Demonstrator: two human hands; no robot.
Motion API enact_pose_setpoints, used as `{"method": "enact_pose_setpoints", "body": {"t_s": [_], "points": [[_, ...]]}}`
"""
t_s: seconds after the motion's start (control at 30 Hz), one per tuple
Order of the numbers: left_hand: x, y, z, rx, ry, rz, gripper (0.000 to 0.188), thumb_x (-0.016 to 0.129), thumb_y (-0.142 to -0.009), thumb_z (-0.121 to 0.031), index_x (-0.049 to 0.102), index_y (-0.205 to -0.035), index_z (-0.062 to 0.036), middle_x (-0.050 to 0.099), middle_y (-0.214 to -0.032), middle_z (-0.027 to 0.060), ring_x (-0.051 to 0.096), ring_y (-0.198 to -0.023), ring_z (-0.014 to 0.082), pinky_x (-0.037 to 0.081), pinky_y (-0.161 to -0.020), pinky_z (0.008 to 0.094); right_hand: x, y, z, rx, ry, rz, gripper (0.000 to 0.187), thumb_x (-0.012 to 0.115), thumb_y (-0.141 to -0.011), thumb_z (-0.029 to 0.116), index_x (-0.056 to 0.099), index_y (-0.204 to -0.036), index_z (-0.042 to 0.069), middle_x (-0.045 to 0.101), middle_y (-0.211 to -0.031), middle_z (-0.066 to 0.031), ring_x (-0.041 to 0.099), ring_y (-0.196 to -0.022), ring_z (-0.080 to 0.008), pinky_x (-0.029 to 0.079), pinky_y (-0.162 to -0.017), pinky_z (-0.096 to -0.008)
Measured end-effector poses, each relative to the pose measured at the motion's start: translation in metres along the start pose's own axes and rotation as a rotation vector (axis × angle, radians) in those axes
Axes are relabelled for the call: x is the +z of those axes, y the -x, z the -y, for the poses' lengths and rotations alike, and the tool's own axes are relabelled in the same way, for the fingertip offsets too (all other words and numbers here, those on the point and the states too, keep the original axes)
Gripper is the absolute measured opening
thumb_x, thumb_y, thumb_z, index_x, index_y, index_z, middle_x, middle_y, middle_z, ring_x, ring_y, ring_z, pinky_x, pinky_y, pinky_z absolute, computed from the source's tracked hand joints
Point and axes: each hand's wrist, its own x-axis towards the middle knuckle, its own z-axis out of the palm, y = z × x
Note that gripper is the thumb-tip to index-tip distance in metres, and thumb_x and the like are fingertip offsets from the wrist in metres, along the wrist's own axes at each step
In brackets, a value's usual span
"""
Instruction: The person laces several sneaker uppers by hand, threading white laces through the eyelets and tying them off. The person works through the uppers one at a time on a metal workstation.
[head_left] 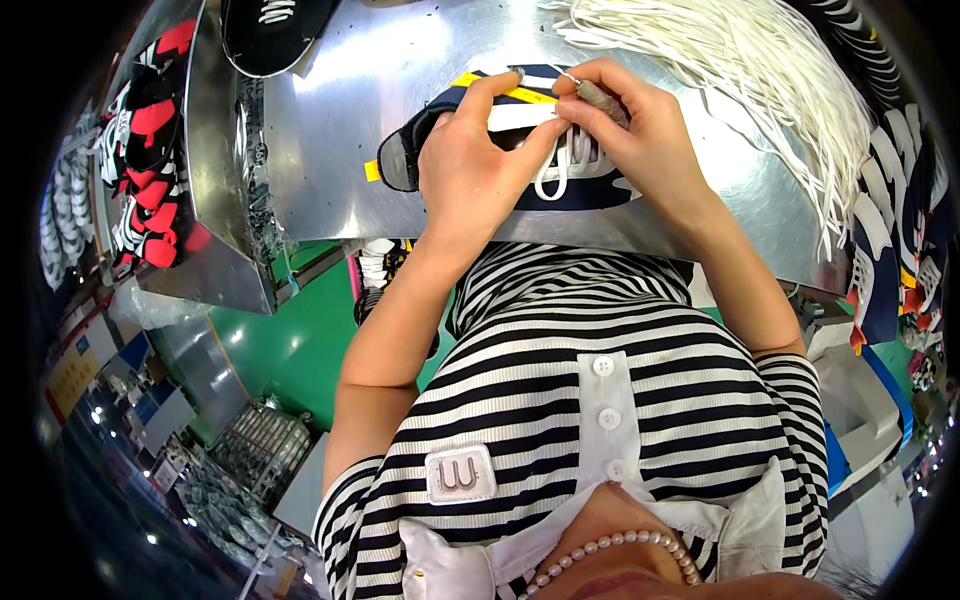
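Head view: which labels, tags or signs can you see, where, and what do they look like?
Yellow tag: strip on the shoe, under the left hand.
Yellow tab: small square at the shoe's left end.
Yellow sign: tilted rectangle, far left.
Grey patch: rounded rectangle on the striped shirt.

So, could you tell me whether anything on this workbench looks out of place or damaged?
Nothing looks damaged. The dark blue shoe lies on its side on the metal table, held by the left hand while the right hand works a white lace. The bundle of white laces fans out loosely, and a black shoe overhangs the far edge.
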Motion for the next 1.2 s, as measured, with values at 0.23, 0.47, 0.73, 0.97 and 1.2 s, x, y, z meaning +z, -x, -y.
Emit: {"method": "enact_pose_setpoints", "body": {"t_s": [0.23, 0.47, 0.73, 0.97, 1.2], "points": [[0.0, 0.003, -0.001, 0.018, -0.006, -0.019, 0.05, 0.08, -0.075, -0.027, 0.063, -0.115, -0.004, 0.07, -0.092, 0.0124, 0.067, -0.084, 0.0221, 0.052, -0.077, 0.0334, -0.02, 0.02, 0.009, 0.009, 0.225, 0.086, 0.014, 0.062, -0.092, 0.015, 0.058, -0.1, 0.004, 0.067, -0.078, -0.0111, 0.065, -0.066, -0.0226, 0.05, -0.06, -0.032], [0.001, 0.005, 0.001, 0.094, 0.019, 0.011, 0.044, 0.077, -0.08, -0.012, 0.06, -0.119, -0.0005, 0.07, -0.104, 0.0147, 0.069, -0.091, 0.0179, 0.052, -0.082, 0.0294, -0.014, 0.008, 0.011, -0.154, 0.58, 0.186, 0.016, 0.064, -0.087, 0.015, 0.055, -0.091, 0.002, 0.064, -0.067, -0.0116, 0.064, -0.061, -0.0287, 0.049, -0.055, -0.0379], [0.0, 0.006, 0.014, 0.135, 0.249, 0.017, 0.039, 0.069, -0.081, -0.006, 0.058, -0.119, -0.0037, 0.069, -0.088, 0.0116, 0.067, -0.072, 0.0206, 0.051, -0.066, 0.0304, -0.017, -0.006, 0.034, 0.108, 0.522, 0.363, 0.018, 0.061, -0.088, 0.016, 0.053, -0.094, 0.001, 0.06, -0.064, -0.0119, 0.063, -0.06, -0.0274, 0.049, -0.057, -0.039], [0.007, -0.003, 0.005, 0.065, 0.34, -0.021, 0.047, 0.076, -0.077, -0.006, 0.055, -0.119, -0.0003, 0.067, -0.101, 0.0103, 0.066, -0.09, 0.0171, 0.052, -0.081, 0.0293, -0.014, 0.013, -0.013, -0.055, 0.404, -0.079, 0.02, 0.067, -0.086, 0.026, 0.067, -0.1, 0.012, 0.066, -0.068, -0.0068, 0.064, -0.059, -0.0209, 0.046, -0.055, -0.0308], [-0.032, -0.005, 0.002, -0.176, 0.69, 0.464, 0.056, 0.074, -0.08, 0.001, 0.048, -0.129, 0.0001, 0.062, -0.098, 0.0035, 0.058, -0.083, 0.0078, 0.048, -0.072, 0.0207, -0.019, 0.007, -0.021, 0.159, -0.138, -0.268, 0.02, 0.066, -0.087, 0.019, 0.069, -0.106, 0.013, 0.067, -0.072, -0.005, 0.063, -0.06, -0.0148, 0.045, -0.054, -0.0262]]}}
